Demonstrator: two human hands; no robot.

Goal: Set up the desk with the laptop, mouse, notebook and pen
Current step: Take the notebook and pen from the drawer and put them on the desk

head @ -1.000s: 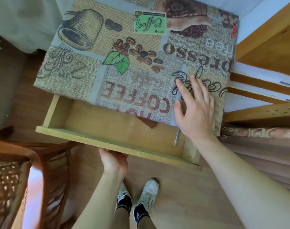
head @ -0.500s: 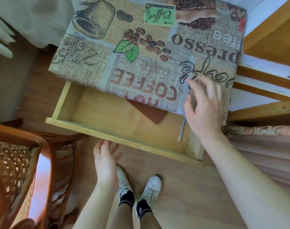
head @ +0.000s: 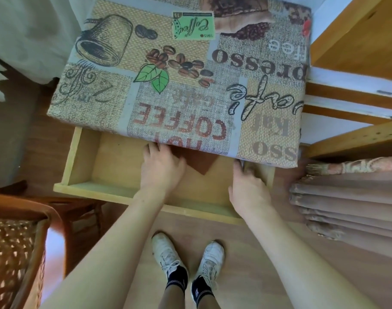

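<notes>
Notebook (head: 196, 160): the brown cover lies in the open drawer (head: 114, 166) at frame centre, half under the bench (head: 179, 85) edge. Your left hand (head: 160, 168) rests on it, fingers spread; right hand (head: 248, 185), lower right, loosely curled, contents not discernible.

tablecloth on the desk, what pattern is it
A coffee-themed patchwork print on the tablecloth: burlap-look panels, coffee beans, green leaves, and words such as "COFFEE". The head view is the only one.
</notes>
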